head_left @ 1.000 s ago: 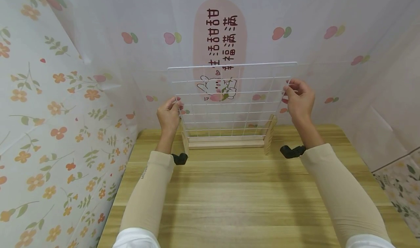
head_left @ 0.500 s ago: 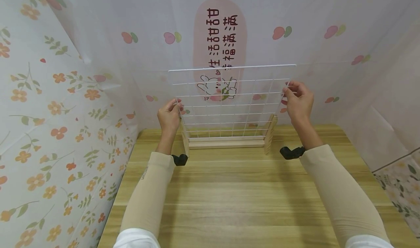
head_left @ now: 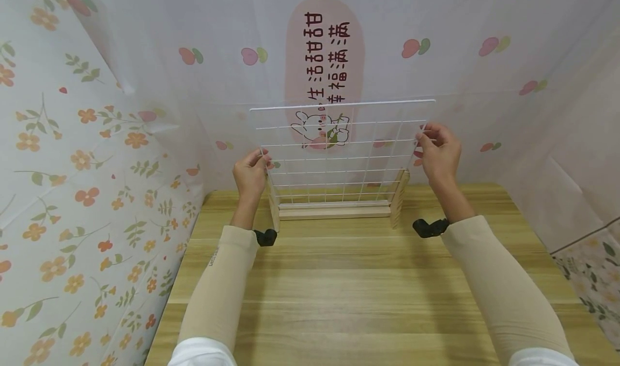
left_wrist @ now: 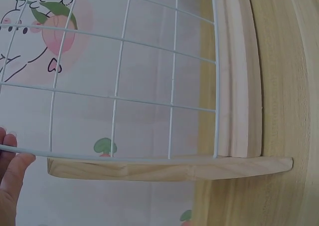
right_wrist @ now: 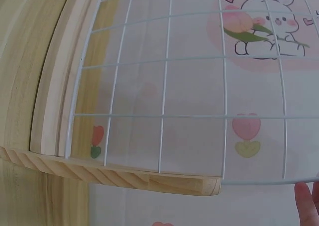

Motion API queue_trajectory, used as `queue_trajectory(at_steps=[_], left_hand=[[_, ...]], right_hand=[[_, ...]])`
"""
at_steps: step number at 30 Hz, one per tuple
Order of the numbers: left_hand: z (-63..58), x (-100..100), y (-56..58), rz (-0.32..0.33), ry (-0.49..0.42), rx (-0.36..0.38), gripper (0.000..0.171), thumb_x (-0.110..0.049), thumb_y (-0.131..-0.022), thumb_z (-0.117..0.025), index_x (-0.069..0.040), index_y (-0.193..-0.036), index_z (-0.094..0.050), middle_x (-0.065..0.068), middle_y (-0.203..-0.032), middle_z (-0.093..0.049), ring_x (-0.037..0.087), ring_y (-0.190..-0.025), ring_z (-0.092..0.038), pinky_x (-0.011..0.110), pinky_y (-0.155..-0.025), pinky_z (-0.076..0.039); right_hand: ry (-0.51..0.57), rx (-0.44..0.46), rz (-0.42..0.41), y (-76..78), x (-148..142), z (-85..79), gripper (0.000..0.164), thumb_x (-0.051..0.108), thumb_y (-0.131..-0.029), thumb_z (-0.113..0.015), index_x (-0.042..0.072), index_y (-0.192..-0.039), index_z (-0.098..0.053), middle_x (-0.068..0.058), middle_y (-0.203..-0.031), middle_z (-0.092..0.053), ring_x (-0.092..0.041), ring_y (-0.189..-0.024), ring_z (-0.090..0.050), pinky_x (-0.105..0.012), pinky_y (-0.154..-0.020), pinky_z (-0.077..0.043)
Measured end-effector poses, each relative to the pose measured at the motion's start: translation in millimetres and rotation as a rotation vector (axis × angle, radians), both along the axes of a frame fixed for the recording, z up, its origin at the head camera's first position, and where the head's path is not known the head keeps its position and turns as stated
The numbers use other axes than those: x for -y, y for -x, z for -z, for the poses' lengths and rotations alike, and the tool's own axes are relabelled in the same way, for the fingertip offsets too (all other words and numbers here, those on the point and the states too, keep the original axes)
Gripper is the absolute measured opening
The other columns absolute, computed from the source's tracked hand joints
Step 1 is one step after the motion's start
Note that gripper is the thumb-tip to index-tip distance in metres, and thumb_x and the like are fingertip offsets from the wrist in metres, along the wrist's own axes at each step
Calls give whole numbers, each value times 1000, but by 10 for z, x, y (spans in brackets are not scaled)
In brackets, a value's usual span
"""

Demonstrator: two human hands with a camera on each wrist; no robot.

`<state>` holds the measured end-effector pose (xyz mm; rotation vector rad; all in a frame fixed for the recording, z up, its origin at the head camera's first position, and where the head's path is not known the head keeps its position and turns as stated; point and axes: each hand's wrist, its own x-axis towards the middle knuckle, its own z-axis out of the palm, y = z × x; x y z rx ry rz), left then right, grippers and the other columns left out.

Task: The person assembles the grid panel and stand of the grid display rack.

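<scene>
A white wire grid panel (head_left: 344, 157) stands nearly upright between the two side posts of a pale wooden stand (head_left: 334, 212). My left hand (head_left: 250, 175) pinches the panel's left edge wire between thumb and fingers, just above the left post. On the other side my right hand (head_left: 439, 150) pinches the right edge wire, a little higher up. In the left wrist view the panel's lower wire runs close along the stand's grooved crossbar (left_wrist: 239, 76). The right wrist view shows the side wire lying along the inner face of the right post (right_wrist: 169, 182).
The stand rests toward the back of a wood-grain table (head_left: 334, 290). Behind it hangs a white sheet (head_left: 218, 75) with fruit prints and a pink lettered patch. A floral sheet (head_left: 97, 194) borders the left side. Black wrist mounts (head_left: 431, 226) project near both wrists.
The wire grid panel has come down slightly, its top bar lower against the lettered patch. Both hands have lowered with it, still pinching its sides. The stand has stayed put.
</scene>
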<state>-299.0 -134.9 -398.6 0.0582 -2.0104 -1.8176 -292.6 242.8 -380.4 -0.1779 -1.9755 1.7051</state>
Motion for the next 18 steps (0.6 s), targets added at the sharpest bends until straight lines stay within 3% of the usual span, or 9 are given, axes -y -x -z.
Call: queue_trajectory(at_steps=[5, 10, 18], left_hand=[[194, 56, 144, 1, -13, -1, 15, 2, -91, -63, 10, -100, -71, 30, -96, -69, -4, -58, -61, 13, -54, -46], [247, 61, 155, -14, -5, -4, 15, 0, -90, -66, 11, -99, -70, 27, -94, -71, 1, -61, -65, 11, -56, -47], [259, 52, 155, -23, 1, -29, 13, 5, -87, -67, 12, -97, -70, 26, -93, -71, 39, -79, -68, 12, -51, -41]], right_hand=[[-4, -3, 13, 2, 12, 24, 14, 13, -93, -65, 8, -106, -66, 3, -90, -63, -7, -66, -64, -19, -49, -53], [-14, -6, 26, 1, 32, 52, 17, 12, -93, -65, 4, -109, -65, 6, -88, -63, -5, -67, -64, -19, -53, -54], [-14, -11, 31, 5, 39, 79, 12, 11, -93, -65, 8, -104, -67, 7, -86, -62, -4, -68, -63, -19, -54, -55]])
